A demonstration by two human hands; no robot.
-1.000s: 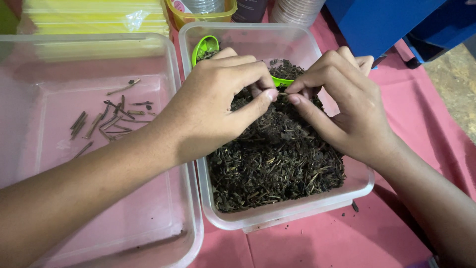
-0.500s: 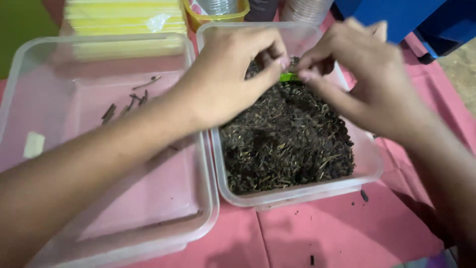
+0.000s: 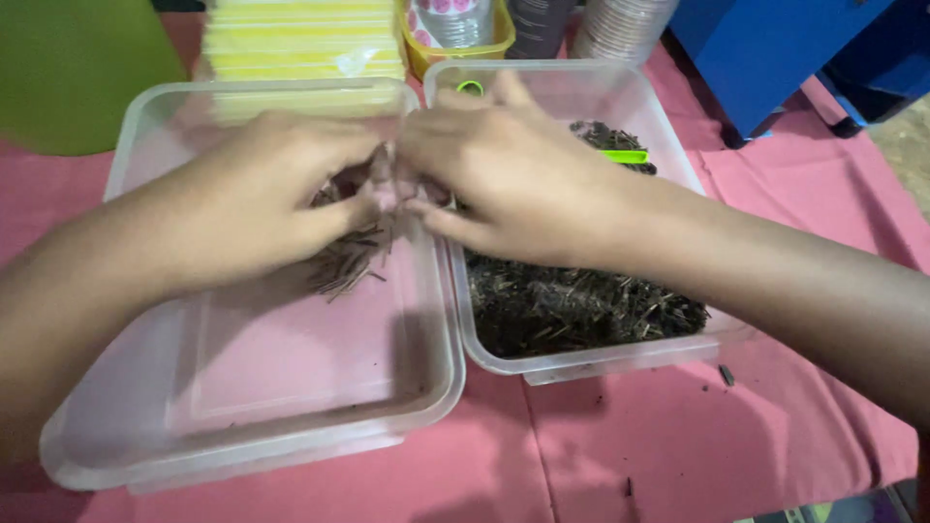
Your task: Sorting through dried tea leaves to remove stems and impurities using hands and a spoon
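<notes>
Both hands have moved to the left since a second ago: then they met over the right tub (image 3: 678,126), above the dark dried leaves (image 3: 581,305), and pinched one thin stem between them; now they meet over the rim between the two tubs, mostly above the left tub (image 3: 291,387). The left hand (image 3: 262,199) is curled, with thumb and fingers drawn close together near the small pile of brown stems (image 3: 344,261), and the right hand (image 3: 504,174) reaches across from the other side with its fingertips touching or almost touching those of the left. The picture is blurred just at this place, so I cannot tell if the fingers pinch a stem or have already let it go. I judge that the stem picked out of the leaves is being carried to the stem pile. The pile lies under and just beside the left fingers, on the floor of the left tub. The green scoop (image 3: 625,156) rests in the far part of the leaves, and nobody touches it. The view has also shifted, so a green thing (image 3: 87,77) is now seen at the far left, and the yellow stack (image 3: 305,44) behind the left tub is seen more fully. Both tubs stand on the pink cloth (image 3: 736,446), side by side and touching, with a few dark crumbs on the cloth near the right one.
</notes>
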